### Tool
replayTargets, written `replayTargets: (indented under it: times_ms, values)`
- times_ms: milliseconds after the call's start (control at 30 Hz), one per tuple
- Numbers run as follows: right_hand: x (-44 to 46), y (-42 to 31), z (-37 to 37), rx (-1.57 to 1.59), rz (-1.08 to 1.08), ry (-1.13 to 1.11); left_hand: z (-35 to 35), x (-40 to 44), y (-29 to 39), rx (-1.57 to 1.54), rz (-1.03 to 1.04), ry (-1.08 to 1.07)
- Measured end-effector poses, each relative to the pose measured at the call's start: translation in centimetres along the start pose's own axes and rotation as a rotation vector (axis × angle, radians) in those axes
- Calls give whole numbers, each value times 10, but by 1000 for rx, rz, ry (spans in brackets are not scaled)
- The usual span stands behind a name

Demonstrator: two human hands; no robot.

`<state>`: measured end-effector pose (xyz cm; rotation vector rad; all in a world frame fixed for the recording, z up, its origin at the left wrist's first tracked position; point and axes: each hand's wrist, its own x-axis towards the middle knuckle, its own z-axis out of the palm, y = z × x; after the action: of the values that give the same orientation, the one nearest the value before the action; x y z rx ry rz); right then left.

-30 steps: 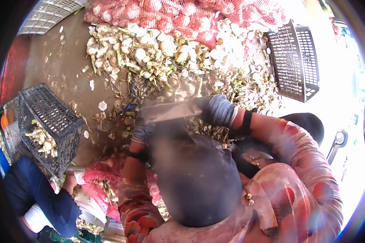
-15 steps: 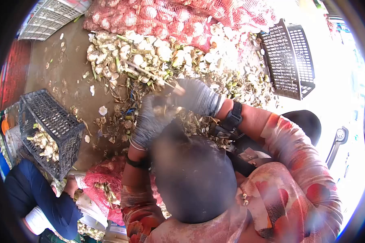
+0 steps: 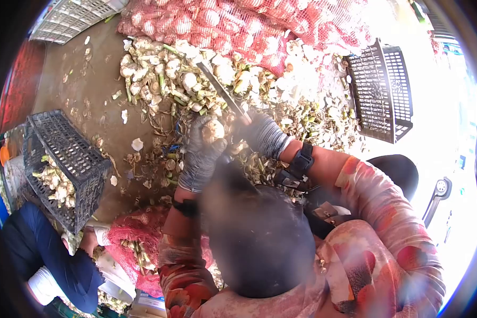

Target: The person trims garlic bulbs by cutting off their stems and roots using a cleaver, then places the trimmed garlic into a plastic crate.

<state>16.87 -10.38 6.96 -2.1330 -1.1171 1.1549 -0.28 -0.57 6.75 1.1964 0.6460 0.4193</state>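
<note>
In a grey striped glove, my left hand (image 3: 199, 153) is closed around a garlic bulb (image 3: 214, 130). My right hand (image 3: 265, 135), gloved alike, grips a knife (image 3: 221, 91) whose blade points up and to the left, apart from the bulb. Just beyond both hands lies a heap of garlic (image 3: 159, 74) with stems and loose skins. A dark rounded surface (image 3: 259, 244) close to the camera hides what is below my wrists.
Red mesh sacks of garlic (image 3: 212, 26) lie behind the heap. A black crate (image 3: 63, 159) holding some garlic stands at left, another black crate (image 3: 381, 95) at right. A co-worker's dark sleeve (image 3: 58, 254) is at lower left, beside a red mesh bag (image 3: 143, 233).
My hands were close together and blurred; now they are apart. The knife has swung up and away to the left, and the bulb in my left hand shows clearly.
</note>
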Motion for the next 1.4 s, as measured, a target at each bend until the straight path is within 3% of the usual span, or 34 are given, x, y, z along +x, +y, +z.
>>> replayTargets:
  times_ms: [67,133,167,200,267,300,333,367,400,467,533,600,667,867,1000,1033,1100,1133,1167,1200,1233,1300,1333,1400]
  values:
    - [-3,-1,-3,-4,102,-40,7,-1,8,-39,40,-46]
    - [-8,-5,-8,-225,-38,72,2,0,11,-37,45,-5]
    - [2,10,-15,-938,-201,-121,-2,0,13,-35,47,32]
    - [-2,23,-26,-1079,-87,-24,-7,1,15,-33,51,29]
    - [-5,57,-34,-553,-93,67,-22,1,15,321,260,151]
    - [-7,60,-34,-208,-98,135,-21,-1,20,325,254,159]
    - [-26,26,-41,298,-23,251,-14,-3,28,239,101,86]
    - [-39,-1,-59,124,-175,142,-8,-2,32,151,-43,12]
    - [-41,-16,-62,-52,-176,60,-7,1,24,149,-35,4]
    - [-44,-42,-65,-350,-267,-80,-16,1,-11,1131,449,-44]
    - [-51,-62,-68,-445,-234,-120,-36,-15,-21,914,-36,-209]
    - [-53,-69,-70,-538,-203,-169,-47,-26,-28,1142,314,-209]
    - [-53,-68,-70,-484,-257,-171,-53,-35,-46,1164,357,-187]
    - [-42,-43,-61,-518,-217,-235,-42,-36,-32,685,280,-169]
    - [-36,-9,-52,-567,-263,-142,-19,-29,-35,364,186,12]
    - [-34,-3,-51,-569,-249,-159,-14,-25,-15,533,125,-43]
    - [-31,41,-40,-540,-256,-155,7,-16,26,465,115,56]
    - [0,65,-35,-366,11,-173,-4,-29,40,158,10,54]
    - [5,81,-50,-398,57,-129,-9,-33,66,246,-40,254]
    - [-1,100,-64,-431,104,-96,-39,-27,81,437,-29,454]
    - [-10,111,-71,-486,65,-7,-80,-36,85,-457,352,257]
    - [-30,126,-77,-515,-44,107,-89,-39,146,-731,544,557]
    - [-29,128,-76,-516,-47,115,-88,-36,141,-731,551,551]
    - [-37,106,-76,-331,2,148,-87,-19,105,-471,318,423]
